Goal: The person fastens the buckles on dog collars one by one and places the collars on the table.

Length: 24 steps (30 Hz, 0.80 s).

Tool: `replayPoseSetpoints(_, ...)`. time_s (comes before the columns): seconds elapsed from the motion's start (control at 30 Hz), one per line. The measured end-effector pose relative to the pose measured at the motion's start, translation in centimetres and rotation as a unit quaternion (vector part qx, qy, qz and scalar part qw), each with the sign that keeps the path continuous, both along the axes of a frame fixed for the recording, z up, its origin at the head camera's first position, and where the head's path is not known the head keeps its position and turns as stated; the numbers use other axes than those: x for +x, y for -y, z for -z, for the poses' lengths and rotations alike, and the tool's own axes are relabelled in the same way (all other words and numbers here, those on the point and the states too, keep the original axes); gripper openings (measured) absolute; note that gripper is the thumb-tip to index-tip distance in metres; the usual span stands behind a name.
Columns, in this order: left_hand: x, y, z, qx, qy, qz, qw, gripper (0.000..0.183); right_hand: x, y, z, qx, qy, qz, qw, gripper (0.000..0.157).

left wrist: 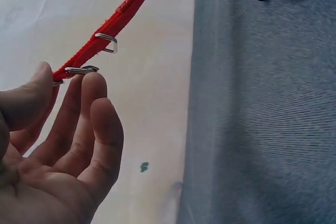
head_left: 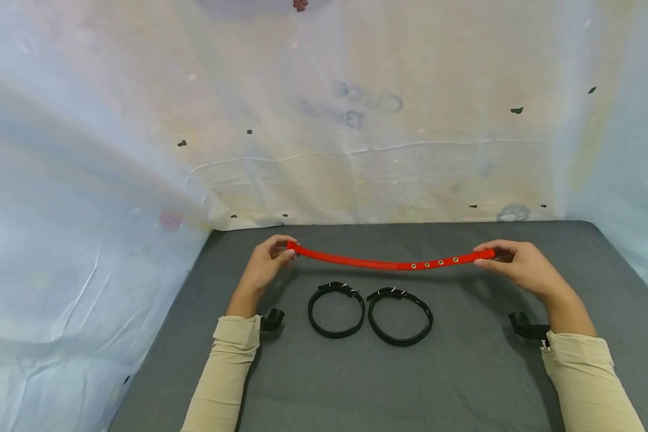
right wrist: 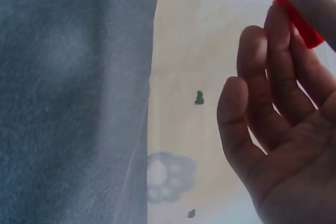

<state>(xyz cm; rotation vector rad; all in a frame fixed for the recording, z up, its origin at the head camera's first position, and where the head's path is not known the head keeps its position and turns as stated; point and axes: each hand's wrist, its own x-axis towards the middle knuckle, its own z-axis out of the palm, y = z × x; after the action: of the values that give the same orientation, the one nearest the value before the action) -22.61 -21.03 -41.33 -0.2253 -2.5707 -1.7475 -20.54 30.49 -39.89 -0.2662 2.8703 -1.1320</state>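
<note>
A red collar (head_left: 351,261) with metal eyelets hangs stretched between both hands, sagging a little in the middle. My left hand (head_left: 264,264) pinches its buckle end between thumb and fingers; the metal buckle (left wrist: 81,70) and a D-ring (left wrist: 107,42) show in the left wrist view. The plain tip of the strap, beyond the eyelets, is pinched by my right hand (head_left: 518,267). In the right wrist view the red tip (right wrist: 310,38) sticks out past the thumb. Two black collars, a left one (head_left: 335,334) and a right one (head_left: 402,342), lie buckled into loops on the grey table, nearer than the red one.
Grey cloth covers the table (head_left: 410,390). Behind it and on the left hangs a pale printed sheet (head_left: 356,180), meeting the table's far edge. Each wrist carries a black camera mount, the left one (head_left: 272,320) and the right one (head_left: 526,327).
</note>
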Motion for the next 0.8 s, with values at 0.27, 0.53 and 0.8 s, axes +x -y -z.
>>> replayPoseSetpoints(0.27,0.2,0.3,-0.5,0.028,-0.049,0.024,0.9981,0.030,0.5,0.4,-0.8,-0.083,-0.009,0.020,0.996,0.042)
replayPoseSetpoints(0.53,0.3,0.2,-0.9,0.084,-0.087,0.018,0.9925,0.033,0.7,1.5,-1.5,-0.128,-0.036,0.011,0.991,0.032)
replayPoseSetpoints(0.8,0.2,0.4,-1.0,0.116,-0.094,-0.002,0.9888,0.036,0.8,1.8,-1.7,-0.161,-0.054,0.015,0.985,0.030)
